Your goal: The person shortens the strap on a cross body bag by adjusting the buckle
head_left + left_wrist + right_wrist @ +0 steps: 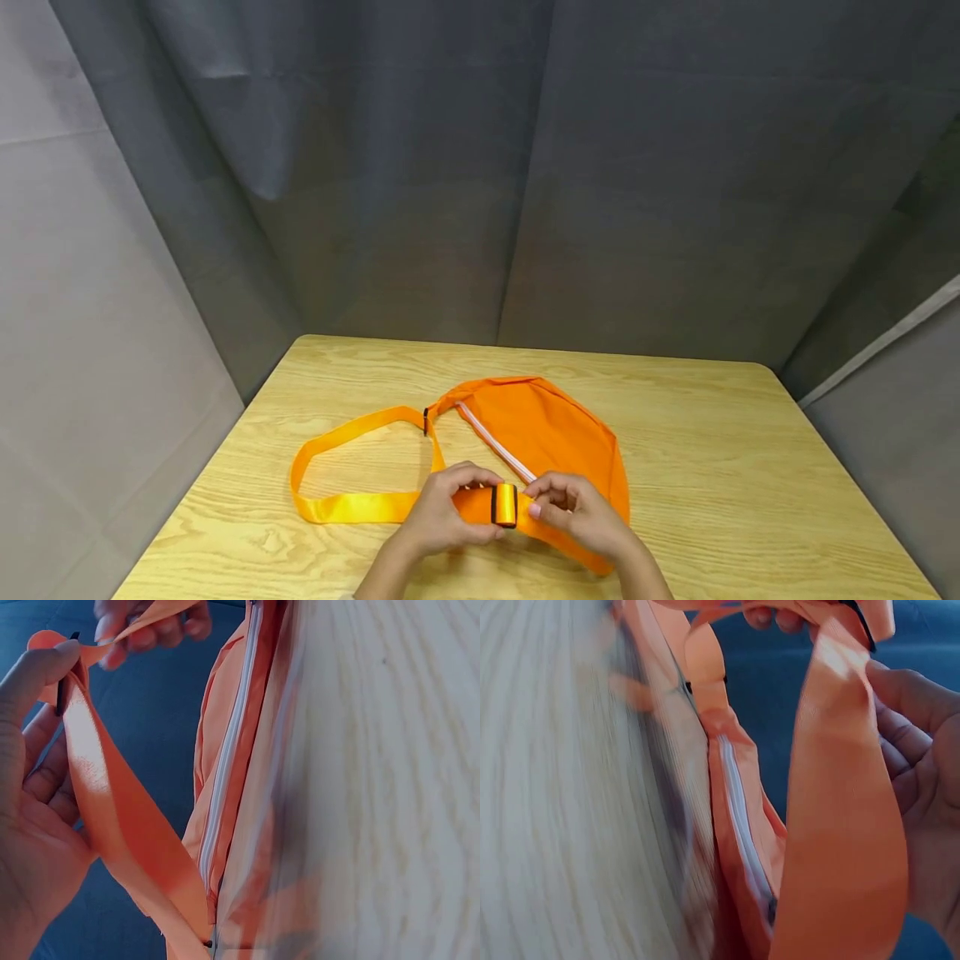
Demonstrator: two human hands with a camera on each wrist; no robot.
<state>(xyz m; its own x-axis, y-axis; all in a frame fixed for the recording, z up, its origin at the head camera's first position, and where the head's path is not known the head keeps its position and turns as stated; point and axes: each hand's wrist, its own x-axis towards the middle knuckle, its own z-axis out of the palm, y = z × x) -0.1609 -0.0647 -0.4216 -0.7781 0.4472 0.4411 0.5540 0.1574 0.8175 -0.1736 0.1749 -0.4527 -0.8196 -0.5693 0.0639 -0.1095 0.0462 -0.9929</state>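
Observation:
An orange bag (558,433) with a white zipper (495,442) lies on the table, its yellow-orange strap (352,507) looped out to the left. Near the front, my left hand (438,515) holds a black slide buckle (494,506) between thumb and fingers, with a loop of strap bulging through it. Just right of the buckle, my right hand (583,510) pinches the strap between thumb and fingers. In the left wrist view the thumb presses the strap at the buckle (60,697). A wide length of strap (840,810) hangs beside the right palm in the right wrist view.
The wood-grain table (750,483) extends on both sides of the bag. A second black buckle (426,422) sits on the strap by the bag's top left corner. Dark grey curtain (420,183) hangs behind, with lighter panels (90,333) at the sides.

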